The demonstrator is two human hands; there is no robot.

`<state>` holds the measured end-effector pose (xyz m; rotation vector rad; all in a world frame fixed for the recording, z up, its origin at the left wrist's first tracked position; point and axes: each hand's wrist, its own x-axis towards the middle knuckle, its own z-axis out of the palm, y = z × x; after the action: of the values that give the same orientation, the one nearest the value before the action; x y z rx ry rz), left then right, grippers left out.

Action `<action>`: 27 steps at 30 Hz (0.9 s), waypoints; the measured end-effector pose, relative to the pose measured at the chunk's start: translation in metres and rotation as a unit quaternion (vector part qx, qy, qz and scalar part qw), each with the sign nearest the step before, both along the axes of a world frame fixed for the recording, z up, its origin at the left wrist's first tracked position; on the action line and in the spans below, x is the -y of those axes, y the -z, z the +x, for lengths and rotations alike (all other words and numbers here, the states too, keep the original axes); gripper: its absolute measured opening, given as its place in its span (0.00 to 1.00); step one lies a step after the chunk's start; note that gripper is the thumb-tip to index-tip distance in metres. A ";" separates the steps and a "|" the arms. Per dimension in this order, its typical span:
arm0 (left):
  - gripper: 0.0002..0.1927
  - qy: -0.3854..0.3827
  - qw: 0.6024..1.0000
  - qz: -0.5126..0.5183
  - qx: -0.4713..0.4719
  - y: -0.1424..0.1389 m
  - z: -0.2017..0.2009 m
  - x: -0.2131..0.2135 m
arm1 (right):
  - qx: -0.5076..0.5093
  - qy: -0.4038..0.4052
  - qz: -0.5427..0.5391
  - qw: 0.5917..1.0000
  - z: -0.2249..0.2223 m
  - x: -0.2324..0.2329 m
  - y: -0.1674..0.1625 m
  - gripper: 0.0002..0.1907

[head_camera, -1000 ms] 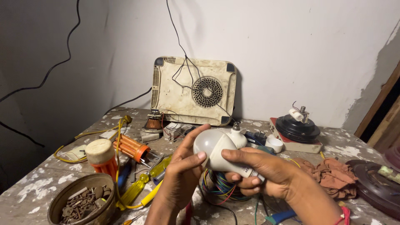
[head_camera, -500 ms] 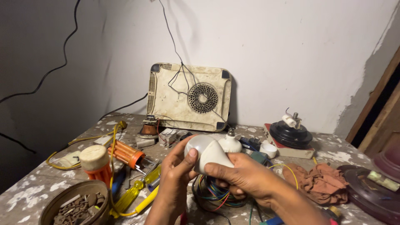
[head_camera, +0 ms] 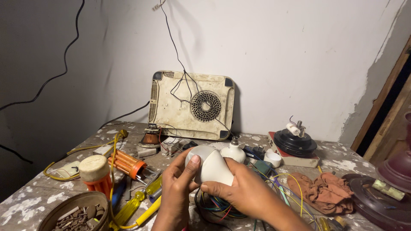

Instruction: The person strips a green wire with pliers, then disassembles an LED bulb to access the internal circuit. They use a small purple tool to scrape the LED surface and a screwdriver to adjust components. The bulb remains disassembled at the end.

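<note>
White plastic bulb sits gripped between both hands — left hand closed round its dome, right hand clasping its body — above the cluttered counter, apparently intact, not yet opened.

You've got a white LED bulb between both hands, held just above the cluttered surface. Matte white plastic: rounded dome end at upper left, cone-shaped body tapering toward lower right. It's tilted, roughly on its side. Base end is hidden under your right hand; left hand thumb rests on the dome.
</note>
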<state>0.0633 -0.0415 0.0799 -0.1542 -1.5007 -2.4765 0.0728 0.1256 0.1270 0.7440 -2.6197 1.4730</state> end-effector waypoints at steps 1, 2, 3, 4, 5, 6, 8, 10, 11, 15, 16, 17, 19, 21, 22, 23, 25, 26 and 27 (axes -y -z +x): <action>0.29 -0.002 0.999 0.042 0.002 0.001 -0.003 0.000 | -0.016 0.029 0.057 0.998 0.004 0.001 -0.001 0.39; 0.30 -0.003 0.996 0.084 0.004 0.002 -0.006 0.000 | -0.031 0.058 0.113 0.991 0.009 0.000 -0.003 0.43; 0.31 -0.004 0.992 0.125 0.006 0.002 -0.010 0.000 | -0.047 0.087 0.169 0.981 0.012 0.000 -0.004 0.48; 0.33 -0.010 0.991 0.132 0.007 0.001 -0.013 0.003 | -0.116 0.052 0.200 0.972 0.016 0.004 -0.001 0.49; 0.35 -0.016 0.990 0.140 0.008 -0.001 -0.016 0.008 | -0.183 0.016 0.231 0.955 0.021 0.009 0.005 0.50; 0.38 -0.024 0.989 0.148 0.010 -0.001 -0.016 0.011 | -0.248 -0.023 0.261 0.933 0.025 0.013 0.009 0.51; 0.35 -0.017 0.988 0.153 0.023 0.000 -0.011 0.017 | -0.179 -0.015 0.221 0.959 0.025 0.017 0.013 0.52; 0.35 0.008 0.986 0.163 0.045 -0.003 -0.008 0.016 | -0.122 0.016 0.172 0.977 0.023 0.015 0.014 0.51; 0.36 0.022 0.982 0.175 0.061 -0.004 -0.005 0.011 | -0.099 0.036 0.146 0.984 0.021 0.014 0.014 0.50; 0.36 0.044 0.981 0.189 0.016 -0.012 -0.002 0.007 | -0.070 0.025 0.065 0.995 0.012 0.012 0.015 0.45; 0.36 0.039 0.981 0.190 0.021 -0.013 -0.001 0.008 | -0.064 0.003 0.026 0.998 0.009 0.013 0.017 0.46; 0.37 0.035 0.981 0.191 0.026 -0.014 0.000 0.008 | -0.058 -0.018 -0.013 0.998 0.006 0.013 0.019 0.46; 0.37 0.033 0.980 0.194 0.035 -0.016 0.003 0.008 | -0.041 -0.056 -0.084 0.994 -0.002 0.011 0.023 0.47; 0.37 0.032 0.979 0.197 0.041 -0.019 0.005 0.009 | -0.024 -0.095 -0.148 0.984 -0.011 0.008 0.026 0.47; 0.37 0.030 0.979 0.196 0.048 -0.020 0.006 0.009 | -0.061 -0.079 -0.125 0.987 -0.014 0.004 0.027 0.47; 0.38 0.027 0.979 0.194 0.055 -0.022 0.007 0.008 | -0.097 -0.063 -0.102 0.988 -0.016 -0.001 0.028 0.47; 0.38 0.032 0.979 0.191 0.056 -0.024 0.008 0.008 | -0.132 -0.041 -0.084 0.987 -0.020 -0.005 0.030 0.48; 0.38 0.039 0.980 0.189 0.051 -0.025 0.009 0.007 | -0.131 -0.036 -0.090 0.987 -0.021 -0.006 0.031 0.48; 0.39 0.047 0.980 0.186 0.045 -0.026 0.009 0.007 | -0.130 -0.031 -0.096 0.986 -0.021 -0.007 0.031 0.48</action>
<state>0.0723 -0.0483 0.1056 -0.0451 -1.0517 -2.8210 0.0514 0.1330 0.0962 0.9324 -2.2487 1.5014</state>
